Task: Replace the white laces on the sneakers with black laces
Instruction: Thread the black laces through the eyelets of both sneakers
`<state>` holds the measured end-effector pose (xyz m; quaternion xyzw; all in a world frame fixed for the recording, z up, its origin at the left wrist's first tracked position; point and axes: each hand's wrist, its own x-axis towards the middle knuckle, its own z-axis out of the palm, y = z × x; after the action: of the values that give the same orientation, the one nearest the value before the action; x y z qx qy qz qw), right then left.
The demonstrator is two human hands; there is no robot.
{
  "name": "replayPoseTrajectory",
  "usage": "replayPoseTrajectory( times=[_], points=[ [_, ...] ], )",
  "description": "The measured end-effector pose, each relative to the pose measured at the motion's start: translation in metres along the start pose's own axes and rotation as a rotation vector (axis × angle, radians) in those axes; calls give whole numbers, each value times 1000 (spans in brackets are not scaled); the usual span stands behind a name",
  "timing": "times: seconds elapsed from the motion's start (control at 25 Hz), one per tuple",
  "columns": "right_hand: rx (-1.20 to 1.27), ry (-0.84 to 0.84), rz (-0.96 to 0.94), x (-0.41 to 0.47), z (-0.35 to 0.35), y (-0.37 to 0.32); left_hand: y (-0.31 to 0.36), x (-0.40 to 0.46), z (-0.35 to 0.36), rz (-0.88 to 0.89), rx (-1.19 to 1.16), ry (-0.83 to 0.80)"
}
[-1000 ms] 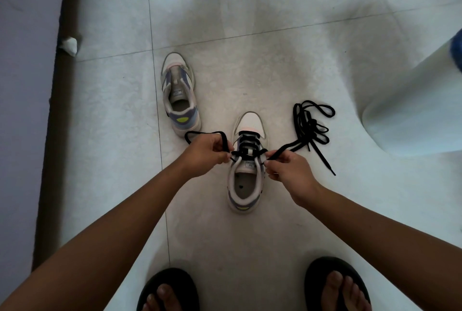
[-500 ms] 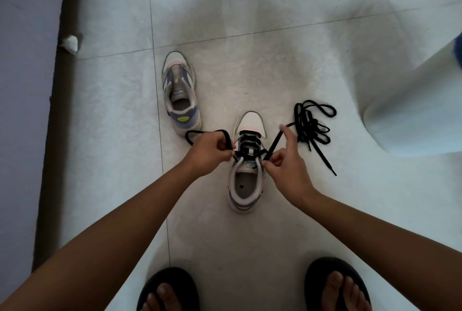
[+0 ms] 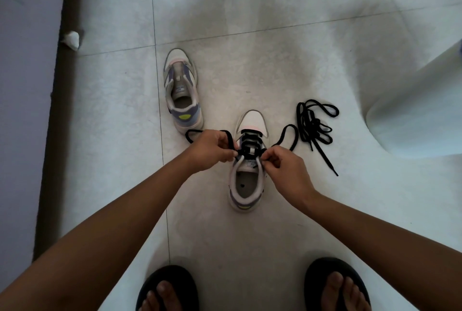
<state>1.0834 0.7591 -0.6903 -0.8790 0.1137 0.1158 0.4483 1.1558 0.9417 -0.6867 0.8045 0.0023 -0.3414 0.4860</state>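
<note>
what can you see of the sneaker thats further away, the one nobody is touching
The far sneaker stands upright on the pale tiled floor, toe pointing away, beside a grout line. Its upper looks white and grey with lavender-blue panels, a pink band at the toe and a yellow-green heel patch. No lace shows in it; the tongue with its label lies exposed. Neither hand touches it; the black lace loops just below its heel.

Home interior; tiled floor
</note>
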Motion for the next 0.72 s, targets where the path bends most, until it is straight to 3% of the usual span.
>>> replayPoseTrajectory(
  times=[0.28,0.44,0.52,0.64,0.72],
  points=[
    [-13,-4,-26,-1,2,1,-11,-12,22,100,108,194],
    [-138,-13,-113,-3,3,3,-18,-27,40,165,178,357],
    [-300,-19,-233,-5,4,1,-23,-35,51,220,280,431],
    [-683,51,-568,-7,3,1,-31,-46,64,373,530,490],
    [-816,63,-657,-11,6,-1,-33,-46,65,449,620,512]
  ],
)
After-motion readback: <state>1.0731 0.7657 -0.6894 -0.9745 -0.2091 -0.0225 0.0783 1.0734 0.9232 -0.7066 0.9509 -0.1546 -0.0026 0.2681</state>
